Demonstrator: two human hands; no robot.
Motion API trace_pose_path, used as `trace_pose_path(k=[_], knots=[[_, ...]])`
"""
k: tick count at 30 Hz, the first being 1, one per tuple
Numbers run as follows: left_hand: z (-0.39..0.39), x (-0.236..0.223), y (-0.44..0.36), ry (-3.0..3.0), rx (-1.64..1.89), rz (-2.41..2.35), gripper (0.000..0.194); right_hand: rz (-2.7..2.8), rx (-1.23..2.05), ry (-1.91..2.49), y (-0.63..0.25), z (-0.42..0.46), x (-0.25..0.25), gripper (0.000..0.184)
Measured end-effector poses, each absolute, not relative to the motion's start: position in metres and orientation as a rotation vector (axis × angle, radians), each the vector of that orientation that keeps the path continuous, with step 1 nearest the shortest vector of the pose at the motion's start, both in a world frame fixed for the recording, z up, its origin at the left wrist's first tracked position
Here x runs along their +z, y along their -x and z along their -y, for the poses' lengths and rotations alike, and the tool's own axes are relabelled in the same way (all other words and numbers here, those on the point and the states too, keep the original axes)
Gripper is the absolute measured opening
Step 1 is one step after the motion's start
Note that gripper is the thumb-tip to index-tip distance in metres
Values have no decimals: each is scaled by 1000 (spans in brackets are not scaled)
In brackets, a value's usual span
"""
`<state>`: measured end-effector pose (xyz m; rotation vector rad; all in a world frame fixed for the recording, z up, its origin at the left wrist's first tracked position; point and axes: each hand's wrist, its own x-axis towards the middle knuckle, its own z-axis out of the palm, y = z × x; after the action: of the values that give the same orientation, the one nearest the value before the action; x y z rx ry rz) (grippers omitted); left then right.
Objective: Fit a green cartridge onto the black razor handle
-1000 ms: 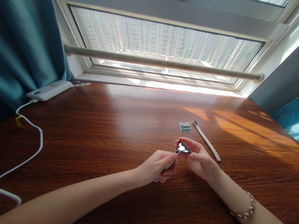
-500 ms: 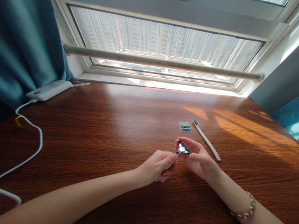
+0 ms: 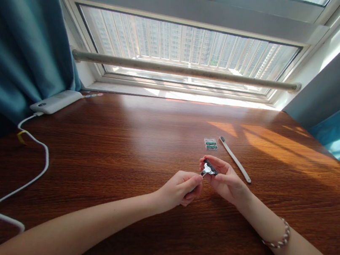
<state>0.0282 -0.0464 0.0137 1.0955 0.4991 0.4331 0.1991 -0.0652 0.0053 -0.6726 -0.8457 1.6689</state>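
My left hand [image 3: 182, 188] is closed round the handle of a razor [image 3: 208, 169], and most of that handle is hidden in the fist. The razor's silver neck and dark head point up and to the right. Fingers of my right hand [image 3: 227, 181] pinch the two ends of the head. Just beyond the hands lies a small clear case [image 3: 211, 144] with green and black blade cartridges in it. To its right, a white toothbrush [image 3: 235, 159] with dark bristles lies slantwise on the table.
The brown wooden table [image 3: 142, 140] reaches to the window sill. A white power bank [image 3: 55, 102] lies at the back left by the blue curtain [image 3: 21, 28]. From it a white cable [image 3: 45, 160] curls down the left side. A metal rail [image 3: 184, 71] crosses the window.
Hardly anything differs. Both hands keep their hold on the razor, with only a very slight shift of the left hand and the handle.
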Motion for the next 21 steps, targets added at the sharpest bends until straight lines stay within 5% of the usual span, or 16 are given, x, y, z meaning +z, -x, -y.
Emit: trace_pose_path(k=[21], knots=[[44,12,-28,-1098,414,-485,43,862,1680,638,-202,64,2,45]])
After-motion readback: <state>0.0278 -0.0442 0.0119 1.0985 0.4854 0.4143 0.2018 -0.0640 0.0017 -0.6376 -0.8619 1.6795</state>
